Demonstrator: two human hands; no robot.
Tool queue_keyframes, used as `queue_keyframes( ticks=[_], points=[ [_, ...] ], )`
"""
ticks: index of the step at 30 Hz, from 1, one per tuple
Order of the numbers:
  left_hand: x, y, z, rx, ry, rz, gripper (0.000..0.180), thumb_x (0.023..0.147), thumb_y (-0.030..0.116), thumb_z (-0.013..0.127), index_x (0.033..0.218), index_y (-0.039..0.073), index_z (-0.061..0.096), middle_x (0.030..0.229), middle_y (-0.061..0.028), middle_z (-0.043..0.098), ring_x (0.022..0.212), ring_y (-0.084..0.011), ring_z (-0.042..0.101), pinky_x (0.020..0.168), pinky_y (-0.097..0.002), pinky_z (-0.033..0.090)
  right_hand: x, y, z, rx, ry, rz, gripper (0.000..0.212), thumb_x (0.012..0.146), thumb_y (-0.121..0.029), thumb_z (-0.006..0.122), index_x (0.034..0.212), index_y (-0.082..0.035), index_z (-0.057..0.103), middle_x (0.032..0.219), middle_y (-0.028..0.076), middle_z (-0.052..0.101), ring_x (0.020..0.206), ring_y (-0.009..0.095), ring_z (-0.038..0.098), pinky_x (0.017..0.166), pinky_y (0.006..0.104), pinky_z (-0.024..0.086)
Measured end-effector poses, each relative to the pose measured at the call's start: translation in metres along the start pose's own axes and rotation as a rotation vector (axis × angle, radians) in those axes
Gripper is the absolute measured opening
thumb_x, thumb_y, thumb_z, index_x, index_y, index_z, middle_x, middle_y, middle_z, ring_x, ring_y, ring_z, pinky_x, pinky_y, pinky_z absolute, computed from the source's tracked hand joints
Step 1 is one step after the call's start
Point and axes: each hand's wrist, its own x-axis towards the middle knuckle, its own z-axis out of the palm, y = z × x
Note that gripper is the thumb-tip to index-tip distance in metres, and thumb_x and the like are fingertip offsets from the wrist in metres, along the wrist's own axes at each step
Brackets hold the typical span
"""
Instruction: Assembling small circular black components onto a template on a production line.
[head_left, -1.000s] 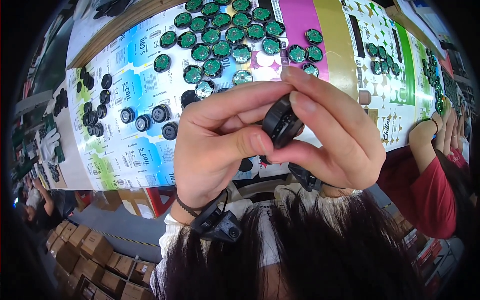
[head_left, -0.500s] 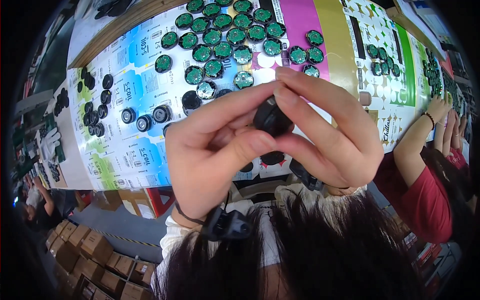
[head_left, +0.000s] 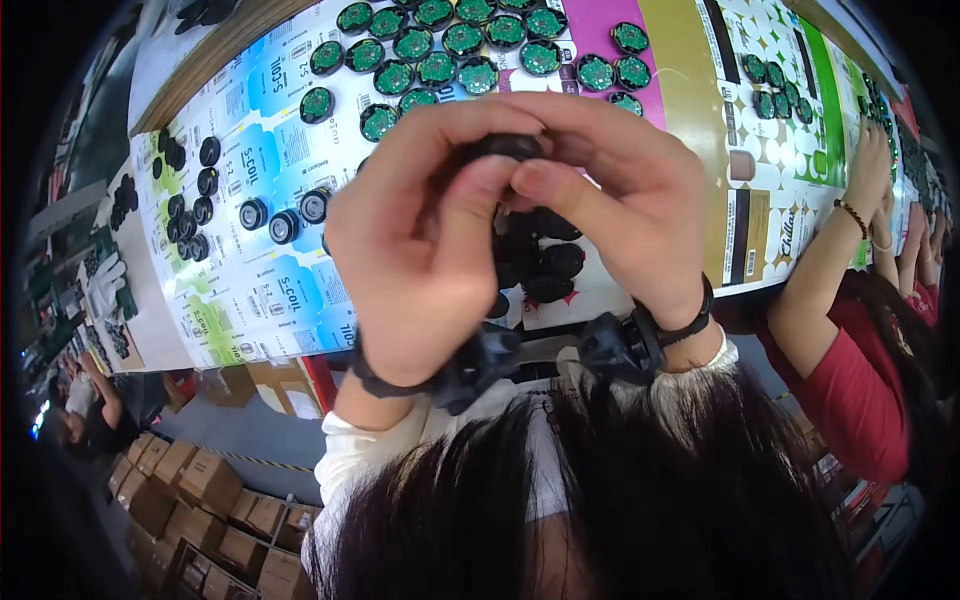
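Both of my hands are closed around one small round black housing (head_left: 512, 147), held up over the table with both thumbs pressed on its near side. My left hand (head_left: 405, 250) wraps it from the left, my right hand (head_left: 640, 205) from the right. Much of the housing is hidden by fingers. Below and between my wrists lie several black round parts (head_left: 555, 262). Beyond my fingers, several round black housings with green circuit boards (head_left: 463, 39) are spread over the table. To the left of my left hand sit several black ring-shaped parts (head_left: 284, 226).
Printed sheets (head_left: 270, 150) cover the table. More black parts (head_left: 180, 220) stand farther left, with a wooden strip (head_left: 215, 62) along the far edge. At right, a co-worker's arm (head_left: 815, 270) reaches over more green boards (head_left: 775, 88). Cardboard boxes (head_left: 210, 480) stack on the floor.
My hands have turned, and the thumbs now press the black housing from the near side. Both hands have shifted slightly nearer each other. The co-worker's arm at right has moved a little.
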Motion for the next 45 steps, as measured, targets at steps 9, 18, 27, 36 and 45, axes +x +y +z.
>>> queue_keyframes(
  ticks=[9,18,27,36,45],
  points=[
    [0.031,-0.086,-0.142,0.992,0.059,-0.052,0.027,0.082,0.001,0.042,0.108,0.002,0.051,0.106,-0.018,0.051,0.091,-0.026,0.053,0.079,-0.0315,0.043,0.01,0.038,-0.016,-0.77,-0.101,-0.068,0.025,0.069,-0.007,0.061,0.093,-0.002,0.054,0.084,0.007,0.054,0.072,0.022,0.056,0.064,0.0285,0.045],
    [0.057,-0.052,-0.078,1.274,-0.061,0.171,0.033,0.078,0.003,0.048,0.111,0.002,0.048,0.115,-0.0205,0.045,0.102,-0.0335,0.046,0.085,-0.0363,0.039,0.027,0.053,-0.014,-0.945,-0.193,-0.29,0.02,0.071,-0.009,0.058,0.088,-0.003,0.052,0.083,0.01,0.051,0.064,0.025,0.053,0.057,0.0323,0.045],
    [0.124,-0.037,0.044,0.778,-0.423,0.308,0.021,0.07,0.009,0.061,0.09,0.003,0.058,0.086,-0.0128,0.058,0.08,-0.0281,0.054,0.071,-0.0337,0.043,0.005,0.0,-0.065,-0.513,0.141,0.075,0.018,0.078,0.005,0.042,0.093,-0.001,0.051,0.086,0.009,0.053,0.063,0.015,0.053,0.056,0.0237,0.043],
    [0.119,-0.06,0.095,0.734,-0.463,0.414,0.02,0.066,0.004,0.06,0.085,0.003,0.054,0.075,-0.0132,0.056,0.072,-0.0292,0.053,0.063,-0.0377,0.043,-0.024,0.003,-0.112,-0.162,0.363,0.126,0.012,0.084,0.002,0.04,0.095,0.003,0.046,0.087,0.01,0.052,0.068,0.012,0.053,0.058,0.0217,0.044],
    [0.086,-0.002,0.071,0.048,-0.405,-0.16,0.025,0.076,-0.008,0.049,0.099,0.0,0.048,0.084,-0.0077,0.052,0.063,-0.0099,0.053,0.049,-0.0209,0.042,-0.018,-0.012,-0.102,0.16,0.308,0.089,0.013,0.081,0.005,0.046,0.093,0.003,0.052,0.084,0.007,0.056,0.066,0.01,0.054,0.059,0.0212,0.044]
  ],
)
